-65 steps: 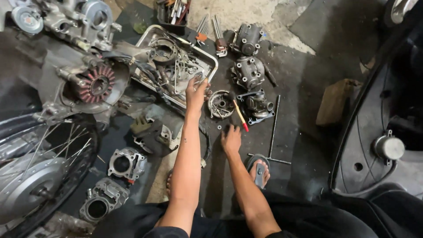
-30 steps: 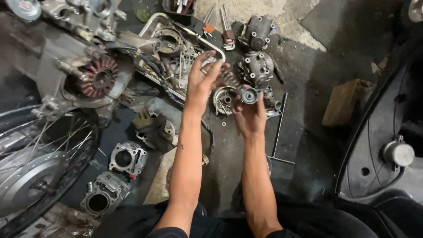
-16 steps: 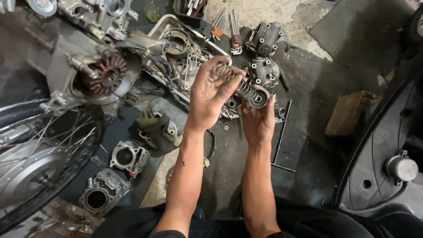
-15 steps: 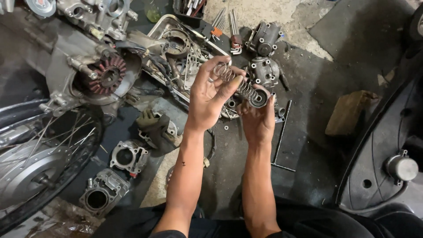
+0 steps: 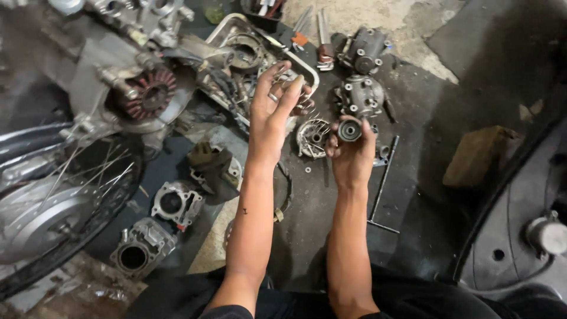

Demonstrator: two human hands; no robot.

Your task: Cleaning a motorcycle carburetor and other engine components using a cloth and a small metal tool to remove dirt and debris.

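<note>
The left hand (image 5: 273,109) is raised palm up over the dark workshop floor (image 5: 425,195), its fingers curled around a coil spring (image 5: 293,88) whose wire loops show between the fingertips; a ring sits on one finger. The right hand (image 5: 352,155) is just to the right of it and slightly nearer, closed around a small round metal part (image 5: 349,130) with a dark bore at its centre, thumb and fingers pinching it from both sides so that its open face points up.

Between the two hands, on the floor, lies a round toothed clutch piece (image 5: 312,137). Far of the right hand stand two grey engine castings (image 5: 360,94), one behind the other. A long T-handled wrench (image 5: 384,183) lies on the floor right of the right forearm. Behind the left hand sits a metal tray (image 5: 239,47) crowded with loose parts, and left of it a stator with reddish windings (image 5: 150,94) is mounted on an engine block. A spoked wheel (image 5: 53,195) fills the near left, with two cylinder blocks (image 5: 156,224) lying beside it on the ground. A brownish block (image 5: 481,156) rests well to the right, near a black curved body panel (image 5: 520,236).
</note>
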